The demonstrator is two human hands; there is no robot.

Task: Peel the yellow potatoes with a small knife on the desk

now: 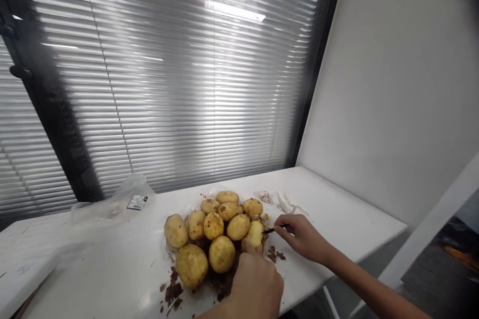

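The partly peeled potato (256, 233) is at the right edge of a heap of other potatoes (222, 254), which crowd it closely from the left. The left hand (258, 281) touches its near side with bent fingers (how tightly they are closed, I cannot tell). The right hand (299, 237) pinches a thin dark tool (268, 231), its tip at the potato. Brown peelings (172, 291) lie around the heap; farther left is a clear plastic bag (123, 199) with a label.

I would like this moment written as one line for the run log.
left hand: at pale potato | right hand: holds thin dark tool | other potatoes: grouped on white table | brown scraps: nearby
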